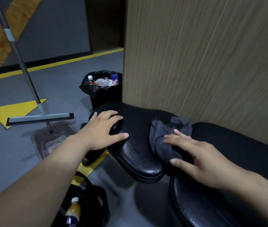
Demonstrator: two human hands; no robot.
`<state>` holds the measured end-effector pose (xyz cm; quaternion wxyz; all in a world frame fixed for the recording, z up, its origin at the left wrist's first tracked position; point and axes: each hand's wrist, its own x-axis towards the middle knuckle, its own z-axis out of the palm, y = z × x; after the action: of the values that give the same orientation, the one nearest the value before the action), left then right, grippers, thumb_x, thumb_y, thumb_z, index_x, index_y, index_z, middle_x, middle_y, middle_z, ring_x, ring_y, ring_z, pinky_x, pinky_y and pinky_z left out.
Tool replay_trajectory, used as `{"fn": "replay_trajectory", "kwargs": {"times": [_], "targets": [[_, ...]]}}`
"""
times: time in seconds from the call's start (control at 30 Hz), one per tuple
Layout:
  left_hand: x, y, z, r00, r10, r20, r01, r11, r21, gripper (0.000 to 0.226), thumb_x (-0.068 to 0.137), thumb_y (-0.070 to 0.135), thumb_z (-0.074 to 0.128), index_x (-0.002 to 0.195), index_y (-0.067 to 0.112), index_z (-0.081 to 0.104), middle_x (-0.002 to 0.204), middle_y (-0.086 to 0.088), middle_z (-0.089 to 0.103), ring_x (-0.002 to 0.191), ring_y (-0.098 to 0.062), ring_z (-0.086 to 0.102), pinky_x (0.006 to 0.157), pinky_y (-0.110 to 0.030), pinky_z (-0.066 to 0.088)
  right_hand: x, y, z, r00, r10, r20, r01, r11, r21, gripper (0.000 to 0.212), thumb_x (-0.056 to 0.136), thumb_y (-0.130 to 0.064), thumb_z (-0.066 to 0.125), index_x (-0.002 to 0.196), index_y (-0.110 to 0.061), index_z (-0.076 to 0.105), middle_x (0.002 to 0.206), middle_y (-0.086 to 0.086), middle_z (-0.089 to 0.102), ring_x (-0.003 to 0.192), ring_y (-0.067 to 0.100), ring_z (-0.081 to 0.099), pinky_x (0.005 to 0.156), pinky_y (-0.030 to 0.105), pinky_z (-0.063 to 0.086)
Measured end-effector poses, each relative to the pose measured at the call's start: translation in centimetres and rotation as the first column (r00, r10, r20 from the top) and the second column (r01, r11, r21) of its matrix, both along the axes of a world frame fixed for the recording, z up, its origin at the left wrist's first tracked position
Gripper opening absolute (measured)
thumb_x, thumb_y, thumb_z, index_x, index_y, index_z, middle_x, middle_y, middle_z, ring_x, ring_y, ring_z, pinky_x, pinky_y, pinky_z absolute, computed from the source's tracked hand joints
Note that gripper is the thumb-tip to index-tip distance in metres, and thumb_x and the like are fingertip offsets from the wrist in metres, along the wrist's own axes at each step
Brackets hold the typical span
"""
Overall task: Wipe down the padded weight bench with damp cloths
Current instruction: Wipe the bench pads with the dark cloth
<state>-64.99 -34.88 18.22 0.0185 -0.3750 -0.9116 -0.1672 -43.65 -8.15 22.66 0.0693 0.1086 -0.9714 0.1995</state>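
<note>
- Head view, right hand: fingers spread and nearly straight, laid flat on the grey cloth, pressing rather than clutching.
- Grey cloth: bunched on the right end of the seat pad of the weight bench, just beside the gap to the back pad.
- Left hand: set on the far left end of the seat pad, fingers bent over a dark rounded shape; gripping or merely resting, cannot tell.
- Step in hand, by judgement: wiping the seat pad, with the back pad probably yet to do.
- Flatten the bunched cloth before each stroke for wider contact.
- Apply even palm pressure; draw long, overlapping passes from the gap toward the left hand.
- Follow the rolled edges and the gap between pads, likely spots for residue.
- Brace the pad with the left hand; lift it clear to wipe the area beneath.
- Refold to a fresh damp face once soiled.
- On the floor, well apart from the cloth: squeegee and lined bin.
</note>
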Motion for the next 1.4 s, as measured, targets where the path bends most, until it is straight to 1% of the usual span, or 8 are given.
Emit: {"fn": "replay_trajectory", "kwargs": {"times": [0.23,0.3,0.43,0.53,0.7,0.87,1.03,1.4], "targets": [[-0.1,-0.9,0.1,1.000,-0.008,0.002,0.008,1.000,-0.012,0.088,0.077,0.084,0.025,0.148,0.033,0.040,0.156,0.006,0.031,0.146,-0.016,0.022,0.121,-0.056,0.012,2.2,-6.9,-1.6,0.974,0.084,-0.212,0.001,0.929,0.370,0.051,0.088,-0.062,0.047,0.127,-0.032,0.058,0.133,-0.007,0.063,0.124,0.024,0.059,0.081,0.047,0.060],[-0.1,-1.3,0.0,1.000,-0.014,0.005,0.014,1.000,-0.018,0.087,0.077,0.082,0.025,0.148,0.034,0.039,0.157,0.006,0.030,0.147,-0.016,0.021,0.121,-0.055,0.010,1.6,-6.6,-1.0,0.970,0.107,-0.217,-0.003,0.902,0.432,0.056,0.086,-0.067,0.047,0.128,-0.032,0.060,0.133,-0.007,0.063,0.124,0.023,0.059,0.083,0.046,0.059],[0.3,-2.5,-0.5,0.999,-0.023,-0.022,0.023,1.000,-0.016,0.087,0.078,0.082,0.026,0.150,0.035,0.035,0.158,0.005,0.027,0.146,-0.018,0.022,0.121,-0.054,0.010,0.3,-4.7,1.0,0.994,0.107,0.014,-0.099,0.852,0.514,0.081,0.076,-0.087,0.042,0.142,-0.042,0.045,0.160,-0.003,0.028,0.151,0.028,0.011,0.115,0.065,0.016],[0.3,-3.5,-0.7,0.999,-0.011,-0.032,0.011,1.000,-0.017,0.086,0.079,0.081,0.026,0.151,0.035,0.032,0.159,0.004,0.025,0.147,-0.019,0.022,0.122,-0.054,0.009,-0.7,-4.6,0.5,0.989,0.019,0.148,-0.074,0.923,0.378,0.097,0.065,-0.093,0.047,0.148,-0.049,0.025,0.164,-0.012,-0.001,0.150,0.017,-0.017,0.121,0.054,-0.001],[-0.3,-5.3,-1.0,0.999,0.045,-0.024,-0.045,0.999,0.000,0.067,0.093,0.064,0.041,0.151,0.034,0.032,0.159,0.004,0.026,0.147,-0.019,0.022,0.121,-0.054,0.007,-1.2,-7.6,-1.3,0.999,0.009,-0.039,0.004,0.943,0.332,0.090,0.060,-0.082,0.059,0.138,-0.037,0.050,0.148,-0.001,0.046,0.143,0.029,0.035,0.112,0.055,0.029],[-1.2,-7.1,-1.1,0.992,0.124,-0.033,-0.123,0.992,0.034,0.056,0.098,0.051,0.043,0.149,0.029,0.036,0.157,0.002,0.032,0.145,-0.021,0.027,0.120,-0.057,0.012,-3.2,-12.1,-2.2,0.995,-0.035,-0.089,0.070,0.896,0.439,0.084,0.059,-0.077,0.056,0.130,-0.032,0.055,0.136,0.009,0.058,0.127,0.041,0.051,0.099,0.062,0.039],[-1.3,-9.1,-1.2,0.989,0.150,-0.010,-0.150,0.989,0.012,0.078,0.083,0.071,0.030,0.148,0.030,0.037,0.154,0.001,0.035,0.143,-0.022,0.031,0.118,-0.057,0.020,-6.7,-15.2,-2.8,0.995,-0.053,-0.087,0.090,0.862,0.500,0.078,0.061,-0.070,0.054,0.129,-0.031,0.056,0.135,0.012,0.057,0.123,0.043,0.053,0.096,0.064,0.039],[-1.6,-11.5,-1.0,0.979,0.205,-0.018,-0.203,0.977,0.062,0.079,0.082,0.073,0.030,0.149,0.030,0.036,0.153,0.007,0.036,0.141,-0.017,0.031,0.118,-0.049,0.023,-16.5,-18.3,-2.1,0.999,0.050,0.014,-0.050,0.855,0.516,0.075,0.067,-0.067,0.053,0.134,-0.032,0.048,0.141,0.003,0.044,0.131,0.032,0.037,0.105,0.067,0.019]]}}
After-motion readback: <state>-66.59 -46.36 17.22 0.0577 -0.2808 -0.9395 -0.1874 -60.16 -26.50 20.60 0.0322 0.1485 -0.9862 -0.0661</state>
